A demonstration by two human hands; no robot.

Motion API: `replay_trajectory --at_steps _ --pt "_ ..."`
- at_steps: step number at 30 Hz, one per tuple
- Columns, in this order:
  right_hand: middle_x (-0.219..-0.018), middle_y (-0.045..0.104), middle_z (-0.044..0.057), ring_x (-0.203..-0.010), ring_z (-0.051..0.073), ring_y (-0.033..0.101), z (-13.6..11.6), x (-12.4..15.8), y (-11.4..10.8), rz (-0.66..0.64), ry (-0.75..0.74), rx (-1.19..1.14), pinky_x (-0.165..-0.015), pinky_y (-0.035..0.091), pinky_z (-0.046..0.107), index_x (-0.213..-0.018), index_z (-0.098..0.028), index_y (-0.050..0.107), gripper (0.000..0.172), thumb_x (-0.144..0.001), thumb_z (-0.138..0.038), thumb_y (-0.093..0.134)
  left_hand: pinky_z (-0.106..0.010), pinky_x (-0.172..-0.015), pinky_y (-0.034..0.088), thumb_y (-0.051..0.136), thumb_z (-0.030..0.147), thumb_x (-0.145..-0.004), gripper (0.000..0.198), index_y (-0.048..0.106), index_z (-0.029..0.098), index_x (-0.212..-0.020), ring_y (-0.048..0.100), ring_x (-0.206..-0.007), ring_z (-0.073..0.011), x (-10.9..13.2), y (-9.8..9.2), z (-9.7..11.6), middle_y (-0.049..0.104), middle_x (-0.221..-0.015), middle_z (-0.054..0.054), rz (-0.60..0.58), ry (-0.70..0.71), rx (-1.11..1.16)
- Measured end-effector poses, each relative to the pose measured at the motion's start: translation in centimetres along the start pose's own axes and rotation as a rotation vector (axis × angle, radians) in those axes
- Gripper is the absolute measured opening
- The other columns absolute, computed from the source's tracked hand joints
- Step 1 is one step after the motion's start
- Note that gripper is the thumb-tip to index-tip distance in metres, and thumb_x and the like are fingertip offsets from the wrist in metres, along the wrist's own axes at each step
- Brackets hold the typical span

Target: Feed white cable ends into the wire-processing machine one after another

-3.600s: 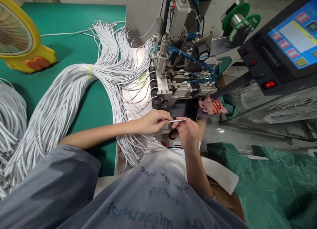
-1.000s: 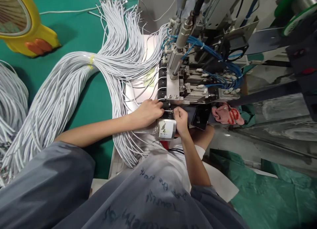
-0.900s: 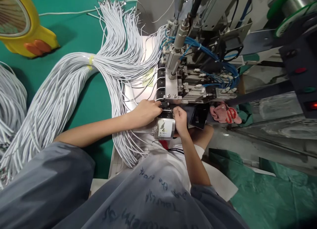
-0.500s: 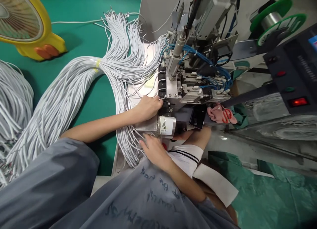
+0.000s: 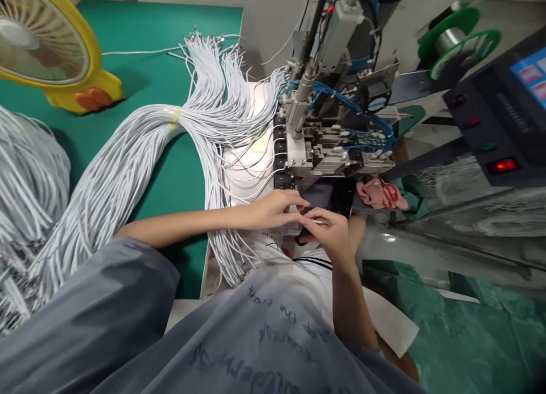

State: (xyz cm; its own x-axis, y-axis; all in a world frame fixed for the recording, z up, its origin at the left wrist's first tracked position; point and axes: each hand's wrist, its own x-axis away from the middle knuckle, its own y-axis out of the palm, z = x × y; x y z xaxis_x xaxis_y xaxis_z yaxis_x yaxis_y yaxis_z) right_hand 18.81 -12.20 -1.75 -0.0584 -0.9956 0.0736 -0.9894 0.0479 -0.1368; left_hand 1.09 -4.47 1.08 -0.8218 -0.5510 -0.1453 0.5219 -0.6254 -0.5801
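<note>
My right hand (image 5: 331,230) is closed in a pinch on the end of a white cable (image 5: 318,221), in front of the machine's lower front corner. My left hand (image 5: 275,208) reaches in from the left with thumb and index finger apart, their tips close to the right fingertips. Left of both hands, a large bundle of white cables (image 5: 128,149) is tied with a yellow band (image 5: 174,116). Several of its cables run into a row of black slots (image 5: 280,148) on the machine (image 5: 298,149). The left hand partly hides the lowest slots.
A yellow fan (image 5: 81,58) stands on the green mat (image 5: 149,47) at the left. Behind the machine hangs a green-rimmed wire spool (image 5: 464,44), with a control box (image 5: 490,121) to its right. A dark phone (image 5: 341,198) and pink cloth (image 5: 379,194) lie beyond my right hand.
My left hand has left the slots and moved right and down. My right hand has risen from the loose cables to meet it, now pinching a cable end. The view has shifted slightly.
</note>
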Motion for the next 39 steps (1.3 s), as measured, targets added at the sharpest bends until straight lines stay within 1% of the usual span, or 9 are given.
replay_trajectory --at_steps 2,5,8,11,17,23,29,33,39 --pt "-0.064 0.062 0.0 -0.057 0.012 0.054 -0.2 -0.2 0.1 0.082 0.037 -0.206 -0.056 0.045 0.027 -0.071 -0.019 0.065 0.016 -0.064 -0.03 0.074 -0.023 -0.072 0.046 0.054 0.033 -0.089 0.027 0.064 0.013 -0.104 0.059 -0.078 -0.0118 -0.2 -0.1 -0.2 0.062 -0.086 -0.005 0.046 0.026 0.07" --pt "-0.066 0.062 0.002 -0.06 0.015 0.056 -0.5 0.0 0.8 0.089 0.024 -0.45 -0.059 0.048 0.03 -0.079 -0.019 0.066 0.027 -0.067 -0.043 0.069 -0.02 -0.067 0.044 0.049 0.027 -0.091 0.022 0.067 0.013 -0.088 0.057 -0.071 -0.0096 -0.2 0.0 -0.2 0.06 -0.076 -0.003 0.098 0.069 0.118" --pt "-0.069 0.063 0.005 -0.063 0.017 0.057 -0.6 0.1 1.4 0.096 0.028 -0.538 -0.06 0.049 0.033 -0.083 -0.018 0.067 0.035 -0.075 -0.052 0.059 -0.02 -0.064 0.043 0.05 0.022 -0.09 0.02 0.066 0.013 -0.084 0.054 -0.066 -0.0087 -0.2 0.1 0.0 0.059 -0.072 -0.002 0.14 0.092 0.103" --pt "-0.066 0.062 0.004 -0.06 0.015 0.055 -0.5 0.0 1.6 0.133 0.026 -0.546 -0.059 0.048 0.032 -0.083 -0.018 0.067 0.032 -0.076 -0.048 0.06 -0.02 -0.065 0.043 0.05 0.02 -0.089 0.019 0.067 0.014 -0.086 0.054 -0.067 -0.0089 -0.2 0.1 0.1 0.059 -0.072 -0.002 0.147 0.092 0.09" --pt "-0.068 0.063 0.003 -0.061 0.014 0.056 -0.7 0.1 1.9 0.209 -0.014 -0.467 -0.061 0.048 0.031 -0.084 -0.018 0.067 0.025 -0.077 -0.041 0.062 -0.022 -0.065 0.045 0.045 0.026 -0.092 0.025 0.067 0.014 -0.092 0.057 -0.07 -0.0101 -0.2 0.1 0.1 0.062 -0.08 -0.005 0.126 0.084 0.075" --pt "-0.065 0.063 0.003 -0.06 0.015 0.058 -0.8 0.0 2.0 0.228 0.02 -0.459 -0.061 0.05 0.032 -0.081 -0.016 0.068 0.025 -0.078 -0.04 0.061 -0.021 -0.059 0.042 0.049 0.024 -0.09 0.023 0.069 0.014 -0.089 0.054 -0.064 -0.0091 -0.1 0.4 -0.4 0.06 -0.074 -0.004 0.188 0.109 0.048" --pt "-0.071 0.065 0.002 -0.057 0.012 0.055 -0.2 -0.2 2.4 0.308 -0.093 -0.194 -0.056 0.048 0.028 -0.076 -0.02 0.071 0.012 -0.075 -0.031 0.067 -0.021 -0.063 0.046 0.049 0.025 -0.09 0.023 0.069 0.014 -0.087 0.058 -0.071 -0.0103 -0.1 0.2 0.1 0.062 -0.078 -0.005 0.143 0.067 0.121" --pt "-0.073 0.064 0.002 -0.058 0.012 0.054 -0.6 -0.2 1.8 0.25 -0.183 -0.054 -0.055 0.047 0.028 -0.081 -0.022 0.073 0.013 -0.079 -0.029 0.063 -0.021 -0.062 0.046 0.048 0.024 -0.09 0.024 0.07 0.014 -0.091 0.057 -0.065 -0.0095 -0.2 -0.1 0.3 0.062 -0.075 -0.004 0.12 0.008 0.146" --pt "-0.064 0.061 0.001 -0.052 0.011 0.05 -1.7 -0.1 0.3 0.185 -0.156 0.138 -0.047 0.038 0.025 -0.072 -0.02 0.073 0.013 -0.077 -0.028 0.064 -0.023 -0.064 0.044 0.046 0.017 -0.089 0.025 0.07 0.014 -0.094 0.055 -0.069 -0.0111 -0.1 -0.1 -0.3 0.059 -0.072 -0.004 0.071 0.105 0.02"
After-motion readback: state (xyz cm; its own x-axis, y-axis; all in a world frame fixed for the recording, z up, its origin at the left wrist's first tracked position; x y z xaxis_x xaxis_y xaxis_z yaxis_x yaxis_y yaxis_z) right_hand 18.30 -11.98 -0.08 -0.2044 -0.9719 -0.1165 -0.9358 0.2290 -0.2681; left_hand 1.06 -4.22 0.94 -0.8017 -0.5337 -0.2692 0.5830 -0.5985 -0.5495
